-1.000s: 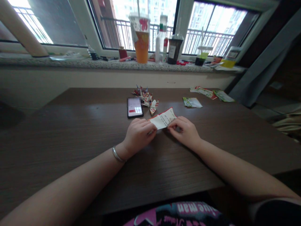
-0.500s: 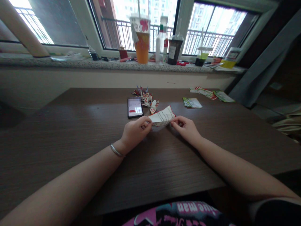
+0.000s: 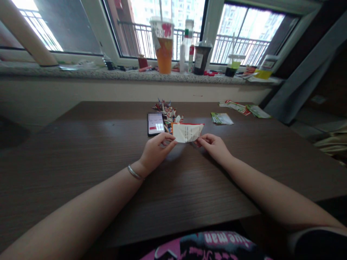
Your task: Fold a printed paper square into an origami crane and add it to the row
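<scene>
A small printed sheet of paper (image 3: 187, 133), white with a red upper edge, is stretched between my two hands just above the table. My left hand (image 3: 158, 148) pinches its lower left corner between thumb and fingers. At the lower right corner, my right hand (image 3: 214, 146) grips it the same way. Right behind the sheet lies a cluster of folded paper pieces (image 3: 168, 111), partly hidden by it. A phone (image 3: 155, 124) with a lit screen rests to the left of that cluster.
Flat printed packets (image 3: 222, 118) lie on the dark wooden table (image 3: 81, 151) at the right, with more wrappers (image 3: 238, 107) behind them. Along the stone windowsill (image 3: 121, 74) stand a tall cup of orange drink (image 3: 164, 54), bottles (image 3: 187, 50), a dark cup (image 3: 201, 59) and pens.
The paper has turned from a slanted position to nearly level, its red edge now running along the top. Both hands keep hold of it and have barely shifted.
</scene>
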`<state>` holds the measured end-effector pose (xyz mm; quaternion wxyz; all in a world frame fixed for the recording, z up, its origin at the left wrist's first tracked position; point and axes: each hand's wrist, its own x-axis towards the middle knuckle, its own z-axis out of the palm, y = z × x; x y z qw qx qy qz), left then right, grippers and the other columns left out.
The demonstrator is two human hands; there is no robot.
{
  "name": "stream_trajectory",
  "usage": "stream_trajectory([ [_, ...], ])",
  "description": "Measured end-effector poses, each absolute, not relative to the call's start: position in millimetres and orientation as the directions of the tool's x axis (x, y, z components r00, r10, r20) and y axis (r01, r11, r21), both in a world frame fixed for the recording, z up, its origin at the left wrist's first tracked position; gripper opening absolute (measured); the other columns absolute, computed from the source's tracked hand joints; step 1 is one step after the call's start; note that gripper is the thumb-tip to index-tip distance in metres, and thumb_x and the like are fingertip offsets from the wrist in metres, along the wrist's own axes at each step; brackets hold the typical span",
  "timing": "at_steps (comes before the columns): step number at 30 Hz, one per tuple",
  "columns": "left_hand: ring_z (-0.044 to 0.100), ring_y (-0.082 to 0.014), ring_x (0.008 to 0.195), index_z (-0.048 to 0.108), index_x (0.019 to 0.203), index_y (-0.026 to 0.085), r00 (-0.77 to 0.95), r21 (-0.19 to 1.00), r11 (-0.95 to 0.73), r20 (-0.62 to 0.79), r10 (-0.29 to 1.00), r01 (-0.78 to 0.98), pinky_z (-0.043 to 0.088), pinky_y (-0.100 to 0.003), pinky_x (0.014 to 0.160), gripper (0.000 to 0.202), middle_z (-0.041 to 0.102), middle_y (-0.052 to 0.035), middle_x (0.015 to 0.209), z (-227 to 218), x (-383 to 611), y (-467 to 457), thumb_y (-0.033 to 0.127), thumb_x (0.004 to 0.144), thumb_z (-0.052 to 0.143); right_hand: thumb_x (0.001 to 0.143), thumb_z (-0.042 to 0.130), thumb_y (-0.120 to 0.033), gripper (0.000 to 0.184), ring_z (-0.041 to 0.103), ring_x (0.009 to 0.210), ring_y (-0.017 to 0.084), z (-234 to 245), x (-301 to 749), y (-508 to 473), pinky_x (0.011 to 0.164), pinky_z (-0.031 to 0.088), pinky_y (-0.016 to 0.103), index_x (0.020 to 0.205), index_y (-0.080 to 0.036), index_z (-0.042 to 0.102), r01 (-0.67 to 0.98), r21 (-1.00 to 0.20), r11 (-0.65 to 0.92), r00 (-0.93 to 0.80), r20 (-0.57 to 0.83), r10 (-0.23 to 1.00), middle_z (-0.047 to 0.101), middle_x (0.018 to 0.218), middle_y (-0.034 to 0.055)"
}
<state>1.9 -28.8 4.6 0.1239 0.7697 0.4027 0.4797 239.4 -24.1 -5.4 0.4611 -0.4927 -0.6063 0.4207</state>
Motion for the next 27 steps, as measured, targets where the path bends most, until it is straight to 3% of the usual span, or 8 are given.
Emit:
stream_trajectory([
  [6,0.057,-0.0092,0.059,0.061,0.084,0.017,0.145,0.692,-0.569,0.571,0.808,0.444,0.049,-0.022,0.058,0.008,0.066,0.0,0.073,4.1,5.5,-29.3,0.024,0.082,0.062,0.071,0.069,-0.047,0.029,0.066,0.069,0.017,-1.4,238.0,-25.7,0.061,0.049,0.028,0.076,-0.019,0.063,0.21,-0.975,0.076,-0.091,0.057,0.994,0.073,0.077,0.004],
  [12,0.058,-0.0085,0.057,0.054,0.085,0.017,0.114,0.857,-0.454,0.439,0.891,0.245,0.045,-0.019,0.051,0.01,0.062,0.0014,0.067,1.6,10.1,-27.6,0.023,0.08,0.061,0.072,0.067,-0.052,0.035,0.063,0.064,0.015,-5.7,240.1,-24.7,0.052,0.044,0.025,0.074,-0.019,0.059,0.232,-0.971,0.051,-0.069,0.035,0.997,0.072,0.076,0.0047],
  [19,0.064,-0.0102,0.062,0.041,0.094,0.02,0.103,0.908,-0.381,0.369,0.924,0.174,0.048,-0.02,0.056,0.025,0.062,0.0043,0.067,0.7,10.5,-26.3,0.024,0.079,0.06,0.071,0.069,-0.05,0.036,0.067,0.069,0.016,-9.2,238.7,-21.4,0.053,0.047,0.024,0.077,-0.02,0.05,0.134,-0.991,-0.01,-0.067,-0.019,0.998,0.072,0.081,0.0066],
  [23,0.069,-0.0137,0.071,0.039,0.105,0.018,0.09,0.924,-0.343,0.332,0.939,0.172,0.052,-0.025,0.068,0.036,0.066,0.0018,0.071,-3.7,9.5,-21.0,0.026,0.078,0.062,0.072,0.069,-0.048,0.037,0.069,0.071,0.017,-7.7,237.8,-20.7,0.052,0.049,0.025,0.087,-0.021,0.048,0.085,-0.996,-0.015,-0.052,-0.02,0.998,0.072,0.093,0.0082],
  [27,0.068,-0.0143,0.07,0.039,0.112,0.016,0.121,0.932,-0.304,0.284,0.951,0.198,0.052,-0.026,0.069,0.041,0.068,0.001,0.072,-5.1,9.8,-19.8,0.026,0.079,0.062,0.07,0.071,-0.049,0.043,0.069,0.069,0.016,-4.9,237.9,-21.5,0.054,0.051,0.025,0.095,-0.023,0.047,0.016,-1.0,-0.013,-0.047,-0.013,0.999,0.072,0.096,0.0063],
])
